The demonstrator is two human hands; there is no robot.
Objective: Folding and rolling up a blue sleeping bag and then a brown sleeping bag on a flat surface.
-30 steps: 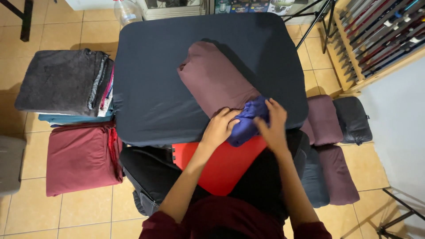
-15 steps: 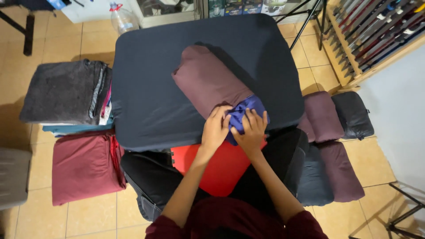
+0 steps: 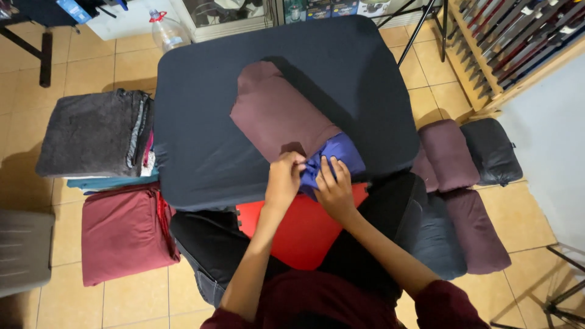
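Desk point(image 3: 201, 140), draped in a dark navy cover, fills the upper middle of the head view and serves as the landmark. Off the desk's left edge on the tiled floor: a folded dark grey stack point(image 3: 91, 131), and nearer the person than that, a folded maroon cloth point(image 3: 122, 234). Off the desk's right edge on the floor: four rolled bundles point(image 3: 466, 195), two maroon, one black and one dark blue-grey. Beyond the desk's far left corner stands a clear plastic bottle point(image 3: 167, 31). Just off the desk's near edge, a red flat piece point(image 3: 304, 231) lies across dark cloth at the person's lap. On the desk, lying diagonally from the middle toward the near right edge, is a rolled maroon garment point(image 3: 277, 116); its near end is capped by a blue cloth point(image 3: 341, 157) sitting at the desk's near edge. Left hand point(image 3: 284, 181) is at the desk's near edge, fingers point(image 3: 295, 161) curled and pressed together, pinching the blue cloth where it meets the maroon roll. Right hand point(image 3: 335, 190) is just beside it, touching the left hand, fingers point(image 3: 329, 169) slightly spread and laid over the bunched blue cloth, pressing it; whether they grip a fold underneath cannot be told.
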